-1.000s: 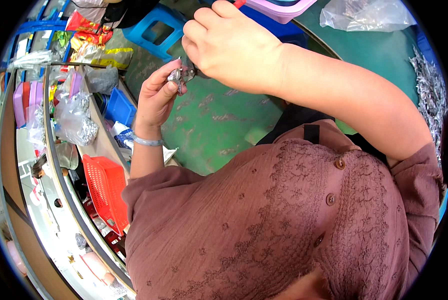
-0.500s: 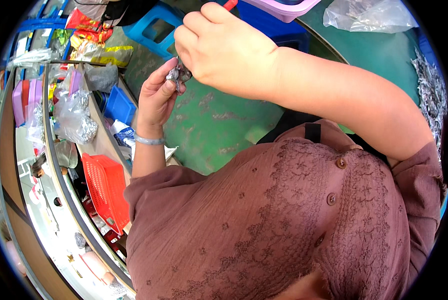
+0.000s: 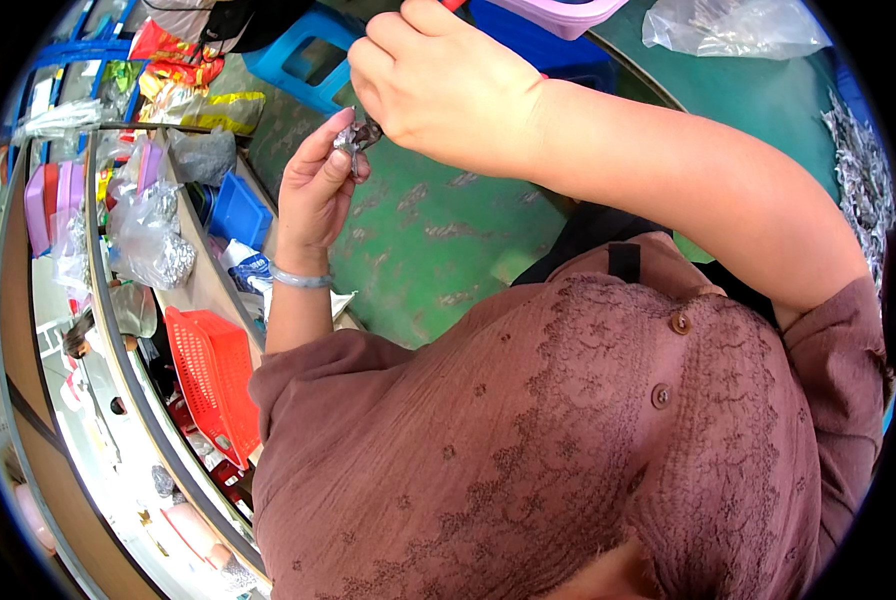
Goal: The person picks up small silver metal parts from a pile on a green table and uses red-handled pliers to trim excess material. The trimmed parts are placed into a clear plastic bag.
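Between the thumb and fingers of my left hand [image 3: 313, 195] is a small, shiny dark-grey metal-looking piece [image 3: 354, 142] of irregular shape. My right hand [image 3: 443, 85] is closed in a fist just above and to the right of it, its lower edge close to the piece. A bit of a red handle [image 3: 452, 4] shows past the right hand's far side. The rest of that tool is hidden by the fist, so its kind and whether it touches the piece cannot be made out.
A blue stool [image 3: 303, 60] stands beyond my hands. Left are shelves with a red basket [image 3: 208, 375], a blue tray [image 3: 240, 212] and plastic bags [image 3: 148, 240]. On the green table [image 3: 728, 95] at right lie a clear bag [image 3: 733, 28] and a heap of silvery pieces [image 3: 858, 180].
My right hand has moved slightly up. The grey piece sits a little differently in my left fingers, and more of it shows.
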{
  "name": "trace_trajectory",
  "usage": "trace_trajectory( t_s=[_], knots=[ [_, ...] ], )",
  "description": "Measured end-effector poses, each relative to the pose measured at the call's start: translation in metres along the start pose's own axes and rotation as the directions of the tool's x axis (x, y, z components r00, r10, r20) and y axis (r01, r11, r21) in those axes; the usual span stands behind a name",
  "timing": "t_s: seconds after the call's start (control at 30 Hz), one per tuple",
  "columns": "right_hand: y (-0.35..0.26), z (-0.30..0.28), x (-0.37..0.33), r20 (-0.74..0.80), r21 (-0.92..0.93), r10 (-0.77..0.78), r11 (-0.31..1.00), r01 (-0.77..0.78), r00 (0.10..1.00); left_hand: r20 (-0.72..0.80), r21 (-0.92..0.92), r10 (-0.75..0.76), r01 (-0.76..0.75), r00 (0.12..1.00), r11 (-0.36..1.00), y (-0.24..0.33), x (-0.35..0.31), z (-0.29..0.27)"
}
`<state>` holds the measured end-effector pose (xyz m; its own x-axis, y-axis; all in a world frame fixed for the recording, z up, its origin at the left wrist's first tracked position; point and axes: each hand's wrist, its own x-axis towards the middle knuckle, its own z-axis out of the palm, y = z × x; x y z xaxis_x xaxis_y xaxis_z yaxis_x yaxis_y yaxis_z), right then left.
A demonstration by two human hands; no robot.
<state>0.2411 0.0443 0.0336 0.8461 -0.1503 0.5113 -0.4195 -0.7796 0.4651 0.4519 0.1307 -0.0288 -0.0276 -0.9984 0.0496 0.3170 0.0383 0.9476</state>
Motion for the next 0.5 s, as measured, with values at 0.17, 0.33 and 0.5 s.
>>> trace_trajectory(
  t_s=[0.17, 0.33, 0.5],
  knots=[
    [-0.0014, -0.0014, -0.0002, -0.027, 0.083, -0.007, 0.996, 0.009, 1.0, -0.013, 0.0, -0.005, 0.005, 1.0, 1.0, 0.0015, -0.0028, 0.0008],
    [0.0029, -0.0026, 0.0026, -0.02, 0.056, -0.016, 0.998, 0.017, 1.0, 0.013, -0.003, 0.007, -0.007, 1.0, 1.0, 0.0009, -0.0009, 0.0005],
    [0.0024, -0.0008, 0.0001, -0.059, 0.102, -0.015, 0.995, 0.021, 0.998, 0.003, -0.001, 0.002, -0.002, 1.0, 1.0, 0.0017, -0.0028, 0.003]
  ],
)
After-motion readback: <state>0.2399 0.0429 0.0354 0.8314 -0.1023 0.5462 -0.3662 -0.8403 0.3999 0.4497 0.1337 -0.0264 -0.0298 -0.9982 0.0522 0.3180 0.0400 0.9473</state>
